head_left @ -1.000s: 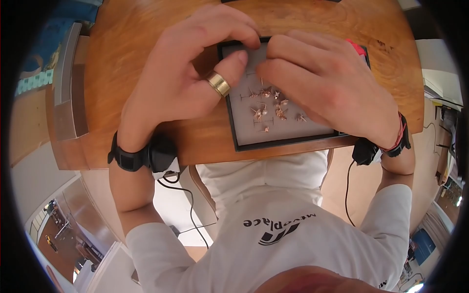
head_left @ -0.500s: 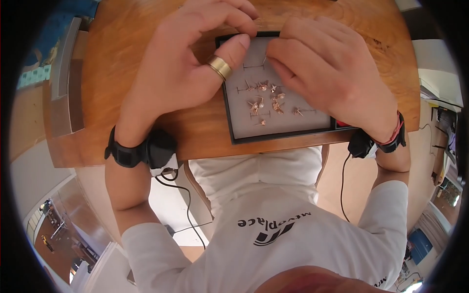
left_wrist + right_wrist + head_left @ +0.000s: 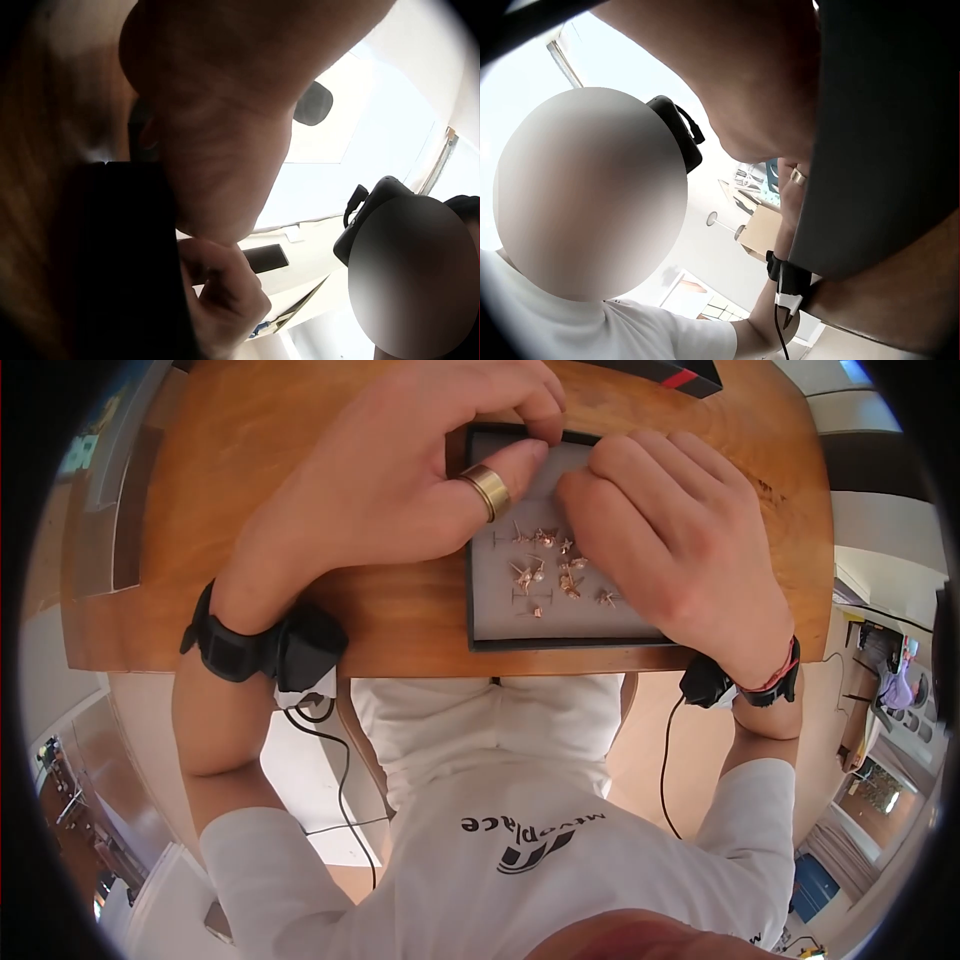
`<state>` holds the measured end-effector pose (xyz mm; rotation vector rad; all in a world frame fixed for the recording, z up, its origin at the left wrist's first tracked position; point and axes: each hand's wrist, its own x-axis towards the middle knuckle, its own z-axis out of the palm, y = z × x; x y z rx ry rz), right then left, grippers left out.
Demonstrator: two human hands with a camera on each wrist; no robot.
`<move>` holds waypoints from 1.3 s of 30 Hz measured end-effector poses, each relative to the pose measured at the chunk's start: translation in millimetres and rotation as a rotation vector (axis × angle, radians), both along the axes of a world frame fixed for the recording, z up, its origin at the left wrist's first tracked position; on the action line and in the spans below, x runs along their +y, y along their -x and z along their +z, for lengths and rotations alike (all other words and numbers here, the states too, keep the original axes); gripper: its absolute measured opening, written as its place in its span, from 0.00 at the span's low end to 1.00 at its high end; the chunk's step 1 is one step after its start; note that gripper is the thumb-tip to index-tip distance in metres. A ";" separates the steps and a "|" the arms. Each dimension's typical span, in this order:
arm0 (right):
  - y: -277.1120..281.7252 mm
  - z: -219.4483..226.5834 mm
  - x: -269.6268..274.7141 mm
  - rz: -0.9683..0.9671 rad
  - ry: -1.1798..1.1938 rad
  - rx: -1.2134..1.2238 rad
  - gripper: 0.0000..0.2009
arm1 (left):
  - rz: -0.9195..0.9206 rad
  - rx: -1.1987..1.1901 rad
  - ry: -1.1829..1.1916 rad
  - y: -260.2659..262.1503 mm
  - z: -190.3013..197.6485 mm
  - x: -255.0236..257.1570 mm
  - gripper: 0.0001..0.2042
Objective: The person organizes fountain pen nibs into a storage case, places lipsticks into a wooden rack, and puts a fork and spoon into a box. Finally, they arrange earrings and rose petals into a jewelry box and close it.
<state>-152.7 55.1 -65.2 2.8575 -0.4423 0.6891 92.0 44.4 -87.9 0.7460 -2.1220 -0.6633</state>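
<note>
A black-rimmed tray (image 3: 482, 632) with a grey padded insert (image 3: 497, 608) lies near the table's front edge. On the insert is a loose cluster of rose-gold stud earrings (image 3: 570, 582) among thin slits. My left hand (image 3: 400, 475), a wide gold ring on its thumb, bends over the tray's far left corner, thumb and index tips close together. Over the insert's right half my right hand (image 3: 680, 540) has its fingers curled down, fingertips hidden beneath. I cannot tell what either hand pinches. The right wrist view shows the ringed left hand (image 3: 791, 191) beyond a dark panel.
The tray rests on a brown wooden table (image 3: 400, 622). A black box (image 3: 680, 374) with a red stripe stands at the far edge. Toward the left side is a grey-brown ledge (image 3: 130, 500). Cables hang from both wrist cameras below the table edge.
My left thumb and index tips have come closer together. The right hand has turned knuckles-up and curled more over the insert. The head view has shifted, bringing the black box into sight.
</note>
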 end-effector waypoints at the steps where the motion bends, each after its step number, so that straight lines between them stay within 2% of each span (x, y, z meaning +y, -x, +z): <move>1: 0.1 0.1 0.8 -0.015 0.021 -0.003 0.15 | -0.014 0.033 0.012 0.2 -1.2 1.0 0.09; 2: -0.6 1.3 1.2 -0.016 0.033 0.002 0.14 | -0.029 0.066 0.024 0.9 -1.9 2.3 0.08; 6: -1.8 8.7 2.2 -0.019 0.026 0.034 0.15 | 0.036 -0.071 -0.005 0.0 13.9 4.9 0.08; 9: 0.4 6.3 -0.5 0.036 -0.102 0.039 0.15 | 0.009 -0.041 -0.011 -3.1 7.3 -0.1 0.07; 12: 4.7 -0.6 -5.6 0.161 -0.237 -0.120 0.13 | -0.043 0.018 -0.030 -2.8 -2.8 -0.6 0.07; 15: 6.1 10.0 -8.1 0.057 -0.242 -0.241 0.10 | -0.055 0.029 -0.029 0.8 4.7 5.0 0.07; 17: 6.2 13.4 -5.5 -0.112 -0.343 -0.320 0.09 | -0.053 0.023 -0.041 0.7 9.0 9.2 0.07; 19: 6.7 11.7 -7.9 -0.111 -0.312 -0.320 0.09 | -0.006 -0.183 -0.019 -1.1 8.2 9.8 0.11; 27: 17.5 9.6 -16.6 -0.042 -0.163 -0.270 0.11 | -0.034 -0.114 -0.127 6.2 1.3 13.7 0.09; 32: 15.5 18.0 -6.5 -0.048 -0.376 -0.302 0.09 | -0.010 -0.182 -0.181 5.3 7.5 13.5 0.09; 36: 14.3 19.3 1.7 -0.137 -0.599 -0.307 0.09 | -0.055 0.020 -0.151 -1.9 2.3 6.8 0.06; 38: 14.8 21.0 2.1 -0.048 -0.615 -0.207 0.10 | -0.072 0.068 -0.141 -5.5 4.0 7.2 0.06; 39: 15.9 22.4 2.1 -0.021 -0.622 -0.173 0.10 | -0.100 -0.053 -0.087 -5.4 15.5 9.9 0.08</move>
